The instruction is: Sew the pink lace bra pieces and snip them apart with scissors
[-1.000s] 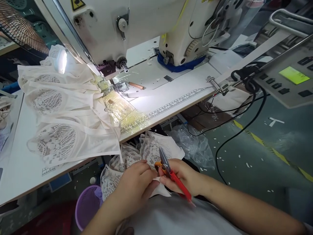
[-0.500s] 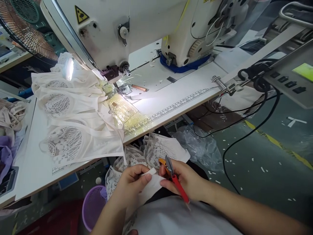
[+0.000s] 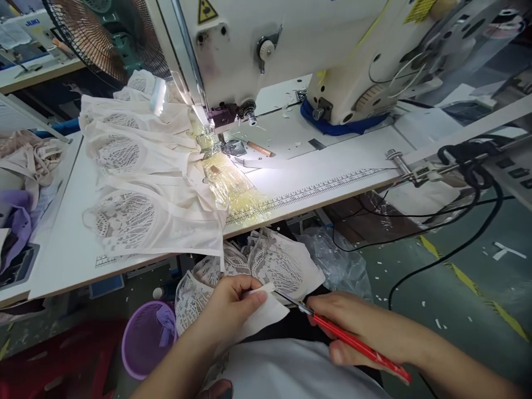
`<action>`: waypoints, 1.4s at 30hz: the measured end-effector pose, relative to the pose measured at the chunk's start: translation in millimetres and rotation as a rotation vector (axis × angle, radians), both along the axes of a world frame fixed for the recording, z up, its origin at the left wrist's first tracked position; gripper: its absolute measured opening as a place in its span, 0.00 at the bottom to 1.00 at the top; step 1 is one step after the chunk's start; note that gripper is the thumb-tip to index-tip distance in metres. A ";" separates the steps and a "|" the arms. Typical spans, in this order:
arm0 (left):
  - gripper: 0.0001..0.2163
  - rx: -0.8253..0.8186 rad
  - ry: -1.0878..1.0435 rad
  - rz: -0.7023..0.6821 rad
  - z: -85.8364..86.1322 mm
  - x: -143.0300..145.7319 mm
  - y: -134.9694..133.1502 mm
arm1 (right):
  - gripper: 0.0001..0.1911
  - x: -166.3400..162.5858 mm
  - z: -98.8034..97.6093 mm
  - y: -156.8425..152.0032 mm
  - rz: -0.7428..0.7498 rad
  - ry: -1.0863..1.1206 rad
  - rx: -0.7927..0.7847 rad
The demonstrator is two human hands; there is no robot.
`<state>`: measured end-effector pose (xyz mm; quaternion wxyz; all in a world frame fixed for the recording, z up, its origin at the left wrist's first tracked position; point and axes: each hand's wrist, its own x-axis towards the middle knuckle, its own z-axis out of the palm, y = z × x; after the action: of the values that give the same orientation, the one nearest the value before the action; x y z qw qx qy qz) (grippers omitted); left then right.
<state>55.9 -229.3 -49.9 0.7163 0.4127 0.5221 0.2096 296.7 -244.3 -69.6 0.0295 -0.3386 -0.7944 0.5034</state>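
A white lace bra (image 3: pixel 278 269) lies across my lap below the table edge. My left hand (image 3: pixel 239 307) is closed on its plain white fabric, pinching a narrow strip at the edge between thumb and forefinger. My right hand (image 3: pixel 353 327) grips red-handled scissors (image 3: pixel 357 346), seen nearly edge-on. Their thin metal tips reach the pinched strip just beside my left thumb; whether the blades are apart I cannot tell. Most of the right fingers are hidden behind the handles.
White bras (image 3: pixel 124 216) overlap on the table left of the sewing machine (image 3: pixel 307 50). An orange-handled tool (image 3: pixel 260 148) lies near the needle. A purple bin (image 3: pixel 133 338) stands below. Clear plastic (image 3: pixel 338 260), cables (image 3: pixel 469 216) and a fan (image 3: pixel 103 39) surround the station.
The scissors have turned from a folded-back hold in my right hand to point left at the fabric edge. My left hand keeps its pinch. The camera view has shifted left.
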 end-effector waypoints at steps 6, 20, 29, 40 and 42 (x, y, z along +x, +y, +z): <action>0.15 0.031 0.069 0.014 -0.2 0.3 -3.1 | 0.27 -11.7 2.3 1.0 -0.023 -0.121 -0.002; 0.16 0.007 0.031 0.016 1.1 0.3 -0.4 | 0.21 -16.1 -7.1 -4.3 -0.163 -0.286 -0.034; 0.16 0.030 0.001 0.051 -7.3 -5.2 0.5 | 0.18 -26.1 -13.8 -5.5 -0.557 0.264 -0.027; 0.15 0.137 0.128 0.028 -10.6 -7.7 -1.1 | 0.06 -62.3 -11.0 -7.1 -0.627 0.287 0.218; 0.12 0.301 0.255 0.017 -16.0 -6.7 -1.4 | 0.07 -61.7 -13.1 -2.5 -0.617 0.195 0.308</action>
<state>49.2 -230.7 -65.9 0.5728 0.5339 0.5749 0.2375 235.1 -246.8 -82.8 0.3065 -0.5043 -0.7149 0.3751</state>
